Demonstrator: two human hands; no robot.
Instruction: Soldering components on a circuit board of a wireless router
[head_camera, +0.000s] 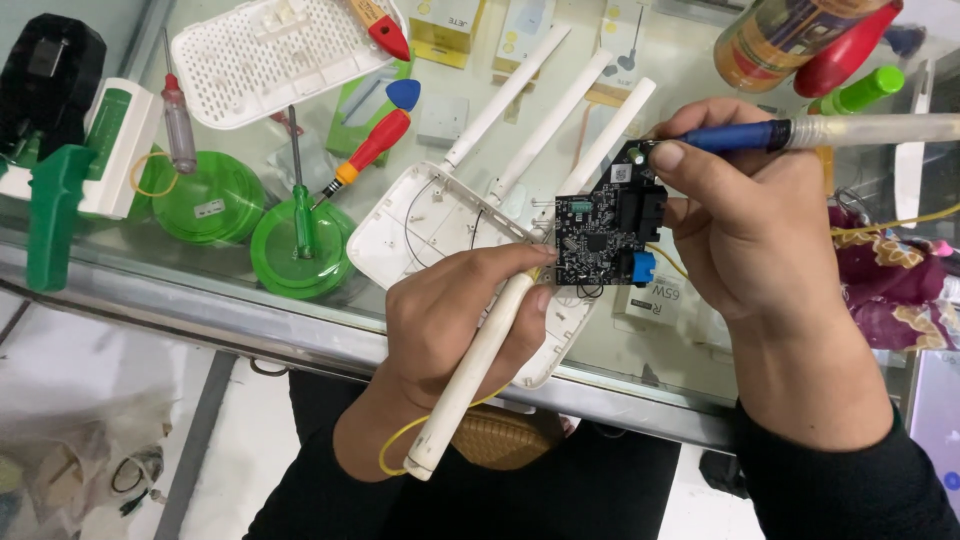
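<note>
Left hand (455, 315) closed round white soldering-iron handle (470, 385), tip brought to black circuit board (598, 232). Right hand (745, 225) closed on board's right edge, blue-and-clear tool (840, 131) pinched between thumb and fingers. Board held between both hands, over open white router shell (420, 215) on glass bench (300, 320). Three white antennas (505, 95) seen beyond left hand. Green screwdriver (300, 200) laid on green reel (300, 250), well left of left hand.

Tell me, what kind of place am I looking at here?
Probably an electronics repair counter: a bare circuit board lifted from an opened white router shell, screwdrivers and solder-wire spools spread on a glass-topped counter.
</note>
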